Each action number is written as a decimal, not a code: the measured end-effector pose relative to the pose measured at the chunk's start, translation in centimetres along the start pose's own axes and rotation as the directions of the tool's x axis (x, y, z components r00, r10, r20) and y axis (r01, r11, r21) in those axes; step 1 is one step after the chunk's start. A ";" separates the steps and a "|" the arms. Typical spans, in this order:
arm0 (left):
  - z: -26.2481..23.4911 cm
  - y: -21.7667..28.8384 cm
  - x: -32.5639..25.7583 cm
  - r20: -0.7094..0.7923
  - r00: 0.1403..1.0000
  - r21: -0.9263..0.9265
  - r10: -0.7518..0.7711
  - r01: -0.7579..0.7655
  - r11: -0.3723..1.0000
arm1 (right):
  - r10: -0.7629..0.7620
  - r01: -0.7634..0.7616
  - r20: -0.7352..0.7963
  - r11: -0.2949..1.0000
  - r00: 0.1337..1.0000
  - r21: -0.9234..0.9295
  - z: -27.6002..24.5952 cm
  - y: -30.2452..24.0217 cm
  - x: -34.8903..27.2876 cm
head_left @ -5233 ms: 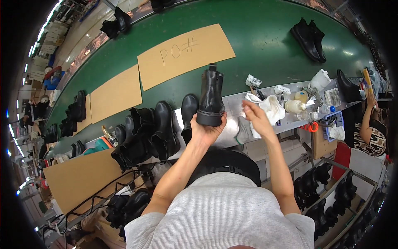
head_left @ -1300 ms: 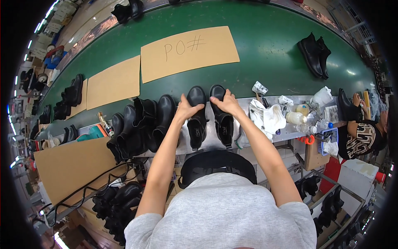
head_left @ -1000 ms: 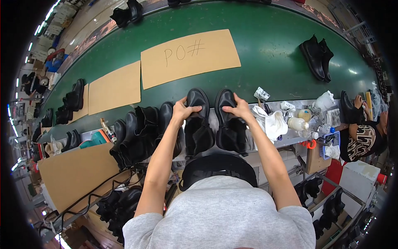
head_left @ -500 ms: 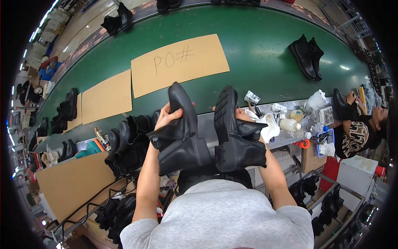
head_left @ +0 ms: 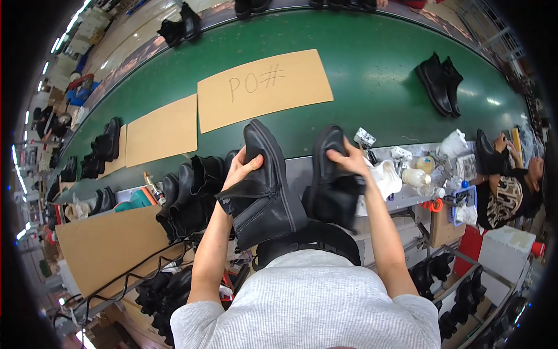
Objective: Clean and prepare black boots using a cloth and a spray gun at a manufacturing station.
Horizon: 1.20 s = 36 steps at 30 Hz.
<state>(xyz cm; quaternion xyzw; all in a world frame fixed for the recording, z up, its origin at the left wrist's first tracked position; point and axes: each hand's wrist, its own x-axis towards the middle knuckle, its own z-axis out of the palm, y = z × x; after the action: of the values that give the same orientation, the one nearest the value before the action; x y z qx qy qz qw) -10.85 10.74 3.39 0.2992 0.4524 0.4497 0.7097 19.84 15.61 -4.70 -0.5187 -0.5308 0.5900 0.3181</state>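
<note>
Person's L hand point(head_left: 237, 168) was clamped round the forefoot of a black boot point(head_left: 272, 198), R hand point(head_left: 351, 161) round another, the R boot point(head_left: 325, 171), blurred; hands apart, boots over a steel ledge point(head_left: 297, 174). Step, prob.: handling the pair; any turn called for firm grips. Uppers smooth, leather-like, w/ rounded toes; L sole thick.

right hand point(head_left: 351, 160) has free green tabletop point(head_left: 372, 87) ahead, bottles point(head_left: 415, 176) blocking rightward.
</note>
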 end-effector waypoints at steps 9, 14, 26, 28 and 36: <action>1.9 0.3 -5.1 -0.098 0.991 0.198 -0.089 0.107 0.974 | -0.096 0.003 -0.241 0.933 0.966 -0.359 3.6 0.0 -4.9; 3.1 0.7 -5.3 -0.046 0.991 0.167 -0.127 0.133 0.977 | -0.364 -0.192 -0.439 0.547 0.822 -0.815 -7.0 1.6 -7.1; 4.7 0.6 -4.3 0.048 0.989 0.393 -0.142 0.112 0.913 | -0.187 -0.319 -0.426 0.422 0.885 -0.848 -9.2 3.2 -4.2; 4.5 0.7 -4.7 0.020 0.988 0.378 -0.152 0.133 0.916 | -0.477 -0.090 -0.292 0.402 0.829 -0.911 -4.5 -0.3 -4.8; 5.0 0.7 -4.5 0.138 0.984 0.385 -0.116 0.054 0.921 | -0.463 0.055 -0.164 0.425 0.871 -0.904 -0.3 -0.1 -5.5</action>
<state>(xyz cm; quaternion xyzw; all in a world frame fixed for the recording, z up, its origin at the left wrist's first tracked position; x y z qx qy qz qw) -7.36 6.88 7.73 0.4457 0.4857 0.2971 0.6908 21.53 10.61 -3.01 -0.6220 -0.7564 0.0583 0.1939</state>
